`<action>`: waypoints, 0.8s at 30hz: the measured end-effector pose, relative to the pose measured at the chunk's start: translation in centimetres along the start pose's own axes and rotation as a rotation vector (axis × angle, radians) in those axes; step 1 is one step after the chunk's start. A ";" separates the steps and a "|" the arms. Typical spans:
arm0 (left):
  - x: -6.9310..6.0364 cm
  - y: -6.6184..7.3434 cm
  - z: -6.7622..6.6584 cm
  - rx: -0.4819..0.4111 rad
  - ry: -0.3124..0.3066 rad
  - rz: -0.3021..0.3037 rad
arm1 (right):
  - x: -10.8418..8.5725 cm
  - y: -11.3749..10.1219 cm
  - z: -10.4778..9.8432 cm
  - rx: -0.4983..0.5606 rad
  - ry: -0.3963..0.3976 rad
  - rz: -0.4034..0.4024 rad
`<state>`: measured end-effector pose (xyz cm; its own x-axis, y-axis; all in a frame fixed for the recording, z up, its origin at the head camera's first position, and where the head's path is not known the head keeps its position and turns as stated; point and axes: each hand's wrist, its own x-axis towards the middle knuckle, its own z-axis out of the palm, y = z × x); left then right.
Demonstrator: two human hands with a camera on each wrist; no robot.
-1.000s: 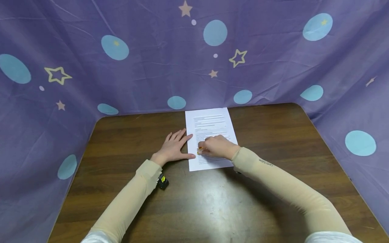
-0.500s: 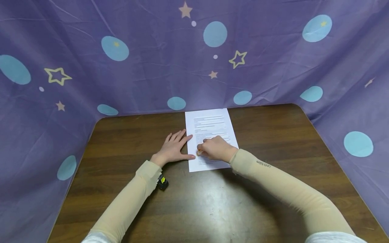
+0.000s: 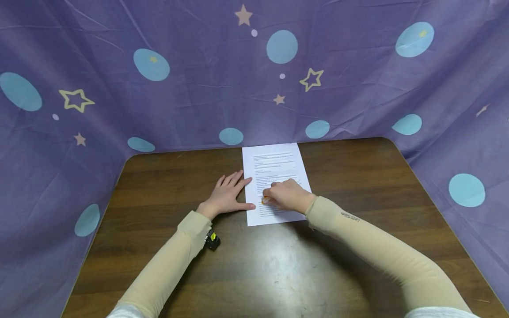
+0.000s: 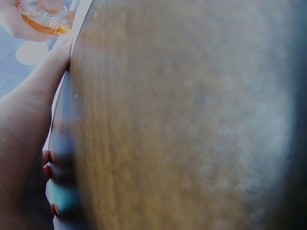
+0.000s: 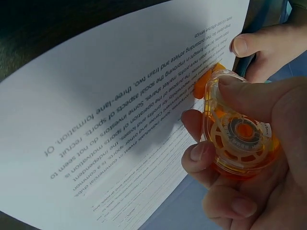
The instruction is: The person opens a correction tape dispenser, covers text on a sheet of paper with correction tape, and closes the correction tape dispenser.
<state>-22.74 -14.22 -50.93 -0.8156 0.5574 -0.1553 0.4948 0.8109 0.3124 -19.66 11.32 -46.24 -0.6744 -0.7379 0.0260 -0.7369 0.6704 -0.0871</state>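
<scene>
A printed sheet of paper [image 3: 249, 168] lies on the wooden table [image 3: 167, 185], close to the back curtain. My left hand [image 3: 226, 195] rests flat at the sheet's left edge, fingers spread, thumb on the paper. In my right hand [image 3: 289, 195] is a correction tape dispenser [image 5: 242, 139], clear and orange with its reel showing through the case. Thumb and curled fingers grip its sides in the right wrist view, and its orange tip [image 5: 204, 84] is at the lines of text. Part of the dispenser [image 4: 45, 21] also shows in the left wrist view.
A purple curtain [image 3: 191, 101] with stars and blue dots hangs behind the table and along both sides. A small black camera [image 3: 212, 240] sits at the left wrist. Glare lies on the table's front half.
My right hand, with the correction tape dispenser, shifts slightly left and then back to the right over the text. My left hand stays in place on the paper.
</scene>
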 end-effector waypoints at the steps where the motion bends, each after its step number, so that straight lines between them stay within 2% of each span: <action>1: 0.0 0.0 -0.1 0.002 -0.004 -0.003 | 0.0 0.0 -0.1 0.000 0.001 0.000; 14: -0.3 0.1 0.0 0.005 -0.012 0.008 | -0.4 0.7 0.3 0.063 -0.037 0.037; 18: -0.2 -0.1 0.2 0.006 0.007 0.012 | -0.3 0.9 0.3 0.068 -0.030 0.049; 24: 0.0 0.0 0.0 -0.013 0.014 0.010 | 0.4 0.7 0.0 0.055 -0.011 0.021</action>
<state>-22.77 -14.20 -50.97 -0.8151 0.5624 -0.1387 0.4988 0.8032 0.3255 -20.48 11.52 -46.25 -0.6893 -0.7244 0.0129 -0.7183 0.6809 -0.1425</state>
